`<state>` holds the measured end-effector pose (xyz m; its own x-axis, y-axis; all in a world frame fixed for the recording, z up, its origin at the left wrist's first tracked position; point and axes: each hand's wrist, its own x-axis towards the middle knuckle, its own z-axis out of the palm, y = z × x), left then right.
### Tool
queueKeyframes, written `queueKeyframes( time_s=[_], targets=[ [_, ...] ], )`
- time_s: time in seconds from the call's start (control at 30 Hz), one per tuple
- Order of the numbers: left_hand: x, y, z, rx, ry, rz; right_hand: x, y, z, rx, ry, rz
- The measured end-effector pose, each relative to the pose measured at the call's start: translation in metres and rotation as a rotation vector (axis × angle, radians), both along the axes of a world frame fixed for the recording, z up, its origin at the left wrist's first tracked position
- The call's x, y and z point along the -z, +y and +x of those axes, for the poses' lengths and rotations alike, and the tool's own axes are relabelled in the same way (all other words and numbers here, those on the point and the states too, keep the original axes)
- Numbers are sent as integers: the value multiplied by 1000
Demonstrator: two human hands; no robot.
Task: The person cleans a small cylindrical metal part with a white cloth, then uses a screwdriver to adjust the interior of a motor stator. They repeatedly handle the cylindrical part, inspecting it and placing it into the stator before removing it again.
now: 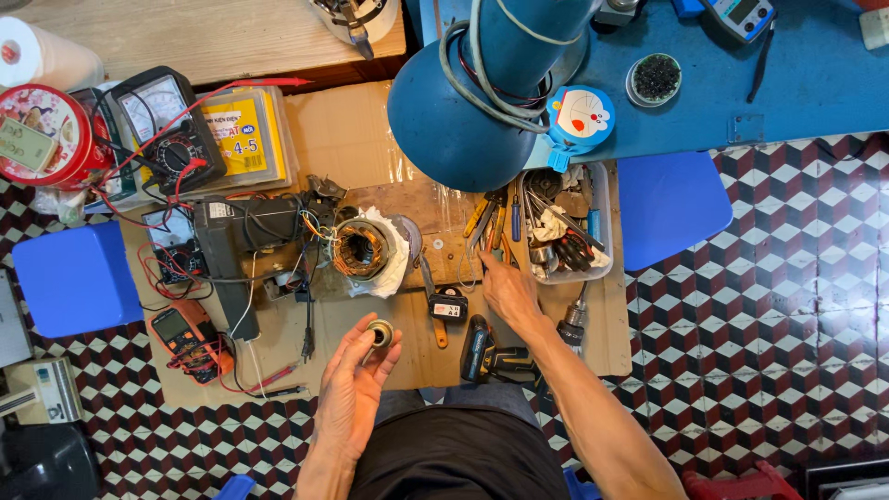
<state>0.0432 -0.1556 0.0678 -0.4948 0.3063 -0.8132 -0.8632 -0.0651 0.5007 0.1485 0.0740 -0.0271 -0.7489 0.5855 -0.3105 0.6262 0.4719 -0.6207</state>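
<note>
A small round metal part (380, 332), ring-shaped with a dark centre and resembling a bearing or bushing, is held in the left hand (356, 384). The grip is partly closed: the part is pinched at the fingertips, with the palm turned upward. The part is held clear of the cardboard sheet (407, 356) that covers the worktop.

The right hand (507, 292) is extended forward and to the right of the held part. Its fingers are loosely spread and nothing is seen to be grasped; the fingertips are placed at a cluster of screwdrivers (491, 222), just beside a clear plastic tray (604, 199) filled with pliers and metal tools.

Just ahead of the left grip, a motor stator (361, 250) with copper windings is laid on a white rag. Loose wires are run from it toward a black motor housing (231, 250). A cordless driver (486, 356) lies close to the right forearm.

Hazards, as judged:
- The part is smooth, round and small, and held at the fingertips only. It could be dropped and could roll off the cardboard onto the patterned floor, where it would be hard to find.
- The tool handles are crowded and overlapping. Neighbouring tools could be dislodged by the reaching hand.
- The thin wires near the stator could be snagged.
</note>
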Motion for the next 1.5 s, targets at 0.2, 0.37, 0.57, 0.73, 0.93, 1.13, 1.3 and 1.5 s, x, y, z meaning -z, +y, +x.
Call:
queueKeyframes(
  time_s=[0.2, 0.37, 0.57, 0.73, 0.93, 1.13, 1.3, 1.5],
  targets=[
    [-7, -2, 0, 26, -10, 9, 11, 2, 3, 86, -231, 56],
    [-5, -8, -2, 0, -8, 29, 1, 0, -2, 93, -230, 99],
    [0, -14, -1, -7, -42, -9, -23, 10, -34, -16, -75, -110],
    [13, -14, -6, -29, -35, 20, -14, 18, -29, -4, -212, 43],
    [22, -12, -13, -11, -62, 42, -21, 6, -19, 91, -175, 22],
    [14, -8, -14, 26, -81, 57, -65, -32, -11, 235, 140, -144],
    [12, 3, -15, 131, -38, 92, -113, -63, -3, 66, 238, -282],
    [11, 0, -24, 274, 107, 97, -124, -105, -27, -77, 427, -192]
  ],
)
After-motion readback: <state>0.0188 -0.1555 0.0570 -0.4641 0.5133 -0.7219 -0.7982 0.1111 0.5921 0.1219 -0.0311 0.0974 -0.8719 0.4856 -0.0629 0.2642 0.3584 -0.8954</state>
